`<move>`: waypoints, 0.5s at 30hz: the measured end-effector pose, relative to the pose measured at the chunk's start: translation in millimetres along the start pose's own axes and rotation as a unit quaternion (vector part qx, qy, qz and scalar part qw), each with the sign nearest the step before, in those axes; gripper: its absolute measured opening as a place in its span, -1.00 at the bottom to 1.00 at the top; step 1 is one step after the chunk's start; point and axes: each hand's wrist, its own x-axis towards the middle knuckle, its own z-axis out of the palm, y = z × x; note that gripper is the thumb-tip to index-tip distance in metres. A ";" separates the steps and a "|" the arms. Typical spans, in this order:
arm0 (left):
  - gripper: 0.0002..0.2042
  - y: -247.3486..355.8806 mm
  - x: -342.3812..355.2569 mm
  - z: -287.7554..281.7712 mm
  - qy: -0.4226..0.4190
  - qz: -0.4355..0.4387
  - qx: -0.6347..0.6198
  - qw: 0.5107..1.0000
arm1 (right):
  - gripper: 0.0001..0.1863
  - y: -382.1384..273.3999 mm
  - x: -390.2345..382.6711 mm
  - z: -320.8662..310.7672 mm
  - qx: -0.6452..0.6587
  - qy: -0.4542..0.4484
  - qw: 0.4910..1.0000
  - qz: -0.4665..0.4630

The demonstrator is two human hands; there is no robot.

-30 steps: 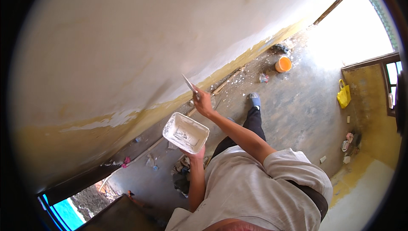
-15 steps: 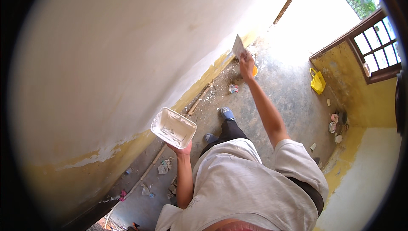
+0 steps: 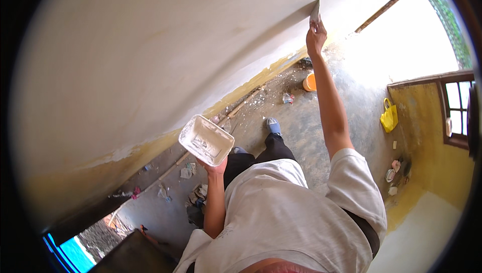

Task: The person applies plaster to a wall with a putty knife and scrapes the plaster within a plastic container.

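Observation:
My left hand (image 3: 216, 166) grips a white rectangular plastic tub (image 3: 221, 145) from beneath. White filler paste is smeared over its inside, with darker streaks at the bottom. Stretched far out ahead, my right hand (image 3: 316, 38) is closed on a flat putty knife (image 3: 315, 11). The blade's edge meets the large white-coated wall (image 3: 160, 57) on the left, or comes very near it. Along its foot that wall shows bare yellow paint.
An orange bucket (image 3: 310, 83) stands by the wall's foot, beyond my feet. A long pole (image 3: 241, 105) lies along the wall among scraps and white crumbs. To the right are a yellow bag (image 3: 388, 117), small rubbish (image 3: 390, 175) and a barred window (image 3: 458, 101). Bright light fills the far opening.
My right hand has risen and gone farther out with the putty knife, up to the wall. The tub stays nearly where it was. The view has turned, showing more of the lower left.

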 end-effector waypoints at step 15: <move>-0.36 194.9 -36.9 -154.7 0.035 0.013 0.032 0.999 | -0.37 -77.3 -461.6 229.8 0.028 -0.068 0.997 0.001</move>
